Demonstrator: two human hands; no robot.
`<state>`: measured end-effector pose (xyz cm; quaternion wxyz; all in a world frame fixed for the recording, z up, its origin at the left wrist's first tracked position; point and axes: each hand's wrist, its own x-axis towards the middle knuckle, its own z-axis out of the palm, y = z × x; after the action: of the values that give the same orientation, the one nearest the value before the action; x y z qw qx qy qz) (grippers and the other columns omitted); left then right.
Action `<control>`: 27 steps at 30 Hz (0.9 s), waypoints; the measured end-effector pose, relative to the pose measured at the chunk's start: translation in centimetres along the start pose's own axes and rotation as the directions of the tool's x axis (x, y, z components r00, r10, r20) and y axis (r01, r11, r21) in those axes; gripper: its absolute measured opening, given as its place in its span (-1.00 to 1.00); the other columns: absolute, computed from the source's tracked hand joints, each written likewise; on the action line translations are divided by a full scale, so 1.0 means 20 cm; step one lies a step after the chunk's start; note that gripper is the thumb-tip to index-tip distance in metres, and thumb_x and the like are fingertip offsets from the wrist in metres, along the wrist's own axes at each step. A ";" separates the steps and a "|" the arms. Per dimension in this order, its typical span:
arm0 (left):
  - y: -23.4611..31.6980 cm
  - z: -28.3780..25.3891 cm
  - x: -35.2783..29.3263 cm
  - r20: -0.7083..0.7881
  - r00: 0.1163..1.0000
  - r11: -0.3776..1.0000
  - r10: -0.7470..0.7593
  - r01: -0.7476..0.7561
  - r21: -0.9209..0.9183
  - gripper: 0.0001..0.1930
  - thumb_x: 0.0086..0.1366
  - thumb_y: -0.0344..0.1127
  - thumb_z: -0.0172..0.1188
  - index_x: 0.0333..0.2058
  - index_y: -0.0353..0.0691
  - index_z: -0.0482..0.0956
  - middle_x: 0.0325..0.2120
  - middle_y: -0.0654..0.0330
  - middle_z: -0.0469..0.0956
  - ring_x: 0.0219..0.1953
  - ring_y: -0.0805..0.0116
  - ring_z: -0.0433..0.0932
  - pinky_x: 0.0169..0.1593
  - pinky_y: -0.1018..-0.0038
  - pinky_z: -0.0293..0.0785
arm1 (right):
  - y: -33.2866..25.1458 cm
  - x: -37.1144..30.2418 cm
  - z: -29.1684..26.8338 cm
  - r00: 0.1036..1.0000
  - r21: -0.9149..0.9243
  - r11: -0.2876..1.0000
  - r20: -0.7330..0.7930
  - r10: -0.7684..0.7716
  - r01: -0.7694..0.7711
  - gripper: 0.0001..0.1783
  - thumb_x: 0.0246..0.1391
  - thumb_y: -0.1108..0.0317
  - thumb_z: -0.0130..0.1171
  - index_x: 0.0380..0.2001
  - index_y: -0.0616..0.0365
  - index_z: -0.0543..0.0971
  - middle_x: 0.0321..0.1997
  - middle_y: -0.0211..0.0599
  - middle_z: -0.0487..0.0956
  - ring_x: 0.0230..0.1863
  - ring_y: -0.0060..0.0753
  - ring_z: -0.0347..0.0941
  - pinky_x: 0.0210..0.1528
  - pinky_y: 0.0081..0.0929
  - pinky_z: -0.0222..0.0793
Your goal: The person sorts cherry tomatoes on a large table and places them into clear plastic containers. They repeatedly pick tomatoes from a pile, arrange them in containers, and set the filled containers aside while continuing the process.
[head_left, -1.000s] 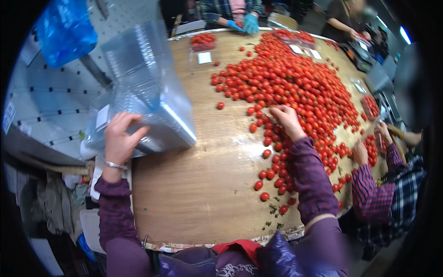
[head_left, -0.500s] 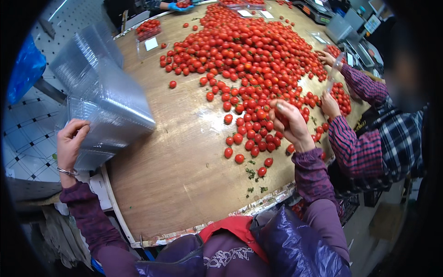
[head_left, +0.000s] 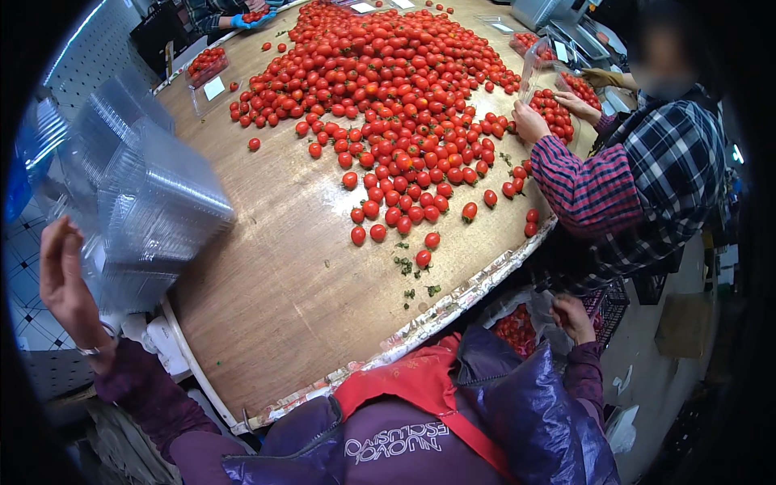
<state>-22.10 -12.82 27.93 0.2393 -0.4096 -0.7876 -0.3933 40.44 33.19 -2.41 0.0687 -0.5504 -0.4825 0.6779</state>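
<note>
My left hand [head_left: 71, 283] is raised beside a stack of clear plastic punnets [head_left: 162, 202] at the table's left edge. Its fingers are stretched upward, loosely bent, and nothing shows in them. Below the table's front edge, my right hand [head_left: 575, 319] is by a clear plastic bag [head_left: 543, 314] with red tomatoes [head_left: 516, 330] in it. Its fingers are slightly bent and apart, with nothing visible in them. A large heap of cherry tomatoes [head_left: 380, 73] covers the far and middle table, thinning toward me.
A co-worker at the right holds a clear lid [head_left: 533, 69] by filled punnets [head_left: 554, 117]. Blue-gloved hands [head_left: 246, 20] work at the far left, near another filled punnet [head_left: 208, 66]. Green stem scraps [head_left: 408, 268] lie on the wooden table [head_left: 283, 323]. A dark crate [head_left: 616, 311] stands below right.
My right hand has moved from above the tomatoes down to the bag below the table edge. My left hand has shifted left along the punnet stack. The view has turned right.
</note>
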 end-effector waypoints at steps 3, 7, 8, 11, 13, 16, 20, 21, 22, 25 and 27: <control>0.36 0.21 -0.07 0.224 0.936 0.955 0.270 -0.232 -0.184 -0.75 0.16 -0.59 0.14 -0.16 -0.30 0.57 -0.28 0.12 0.51 -0.23 0.34 0.50 -0.15 0.48 0.44 | 0.33 -0.04 -0.19 0.945 -0.171 0.958 -0.271 0.181 -0.232 -0.86 0.08 0.34 0.07 -0.42 0.17 0.52 -0.61 -0.34 0.52 -0.74 -0.56 0.31 -0.74 -0.58 0.20; 0.67 0.46 -0.07 0.394 0.766 0.861 0.508 -0.455 -0.224 -0.79 -0.01 -0.60 0.22 -0.32 -0.31 0.58 -0.43 0.12 0.49 -0.38 0.25 0.49 -0.34 0.41 0.41 | 0.67 -0.12 -0.32 0.835 -0.232 0.885 -0.488 0.254 -0.404 -0.82 0.03 0.30 0.11 -0.47 0.18 0.56 -0.57 -0.33 0.56 -0.65 -0.51 0.44 -0.67 -0.46 0.32; 0.69 0.49 -0.08 0.406 0.709 0.816 0.577 -0.527 -0.238 -0.79 -0.05 -0.59 0.24 -0.35 -0.31 0.59 -0.46 0.13 0.48 -0.40 0.21 0.49 -0.36 0.40 0.41 | 0.69 -0.11 -0.32 0.827 -0.337 0.845 -0.526 0.197 -0.416 -0.80 0.01 0.27 0.13 -0.45 0.21 0.57 -0.56 -0.33 0.56 -0.62 -0.49 0.45 -0.65 -0.43 0.33; 0.68 0.60 -0.12 0.474 0.623 0.774 0.622 -0.579 -0.255 -0.79 -0.11 -0.55 0.26 -0.41 -0.23 0.57 -0.43 0.20 0.50 -0.35 0.22 0.51 -0.27 0.34 0.40 | 0.81 0.11 -0.52 0.882 -0.599 0.768 -0.461 -0.098 -0.227 -0.74 -0.02 0.24 0.16 -0.39 0.24 0.59 -0.54 -0.34 0.55 -0.58 -0.47 0.47 -0.61 -0.41 0.35; 0.62 0.66 -0.19 0.542 0.589 0.780 0.599 -0.583 -0.228 -0.80 -0.11 -0.53 0.25 -0.43 -0.18 0.56 -0.39 0.23 0.52 -0.28 0.25 0.52 -0.15 0.32 0.37 | 0.31 0.06 -0.17 0.943 -0.427 0.902 -0.322 -0.086 -0.064 -0.75 0.02 0.28 0.18 -0.41 0.30 0.59 -0.58 -0.31 0.55 -0.62 -0.50 0.46 -0.59 -0.54 0.35; 0.47 0.72 -0.27 0.534 0.626 0.785 0.569 -0.608 -0.124 -0.78 -0.13 -0.54 0.25 -0.42 -0.17 0.56 -0.38 0.25 0.52 -0.20 0.23 0.51 -0.08 0.30 0.35 | -0.22 0.05 0.30 0.937 -0.374 0.872 -0.025 -0.349 0.315 -0.78 0.13 0.32 0.11 -0.33 0.28 0.59 -0.56 -0.35 0.56 -0.58 -0.61 0.44 -0.53 -0.64 0.34; 0.10 0.73 -0.56 0.670 0.629 0.798 0.393 -0.595 0.091 -0.69 -0.16 -0.55 0.21 -0.34 -0.17 0.62 -0.15 0.15 0.53 -0.01 0.13 0.43 0.00 0.24 0.34 | -0.58 0.23 0.82 0.731 -0.477 0.572 0.272 -0.626 0.668 -0.76 0.09 0.33 0.15 -0.27 0.30 0.58 -0.49 -0.34 0.58 -0.50 -0.60 0.46 -0.43 -0.59 0.37; 0.05 0.72 -0.63 0.716 0.623 0.830 0.315 -0.546 0.109 -0.67 -0.16 -0.55 0.20 -0.31 -0.17 0.62 -0.11 0.14 0.52 0.01 0.10 0.42 0.01 0.24 0.34 | -0.68 0.25 0.96 0.748 -0.403 0.630 0.325 -0.579 0.663 -0.80 0.13 0.36 0.13 -0.26 0.28 0.59 -0.49 -0.43 0.55 -0.53 -0.65 0.45 -0.46 -0.64 0.38; 0.02 0.70 -0.68 0.760 0.605 0.858 0.238 -0.497 0.127 -0.64 -0.16 -0.55 0.20 -0.28 -0.18 0.62 -0.07 0.12 0.51 0.02 0.08 0.40 0.02 0.23 0.33 | -0.74 0.33 1.07 0.599 -0.429 0.438 0.386 -0.702 0.790 -0.79 0.14 0.35 0.14 -0.22 0.26 0.58 -0.47 -0.42 0.56 -0.54 -0.64 0.45 -0.47 -0.63 0.38; 0.10 0.67 -0.75 0.733 0.675 0.935 0.092 -0.311 0.169 -0.65 -0.09 -0.55 0.17 -0.23 -0.20 0.60 -0.17 0.12 0.51 -0.08 0.13 0.46 -0.04 0.30 0.37 | -0.94 0.44 1.44 0.427 -0.414 0.269 0.358 -0.831 0.870 -0.77 0.07 0.33 0.17 -0.19 0.13 0.57 -0.37 -0.22 0.59 -0.35 -0.29 0.54 -0.31 -0.39 0.46; 0.11 0.69 -0.77 0.646 0.762 0.955 0.033 -0.214 0.204 -0.66 0.03 -0.46 0.18 -0.14 -0.21 0.56 -0.26 0.12 0.49 -0.23 0.15 0.51 -0.18 0.32 0.44 | -1.04 0.55 1.62 0.282 -0.504 0.085 0.328 -0.902 0.859 -0.72 0.07 0.25 0.19 -0.14 0.05 0.54 -0.33 -0.12 0.52 -0.25 -0.05 0.52 -0.21 -0.21 0.45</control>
<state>-12.59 -7.73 10.15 0.0371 -0.5339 -0.8382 -0.1053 0.69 32.24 2.97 0.2988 -0.1610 -0.8957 0.2872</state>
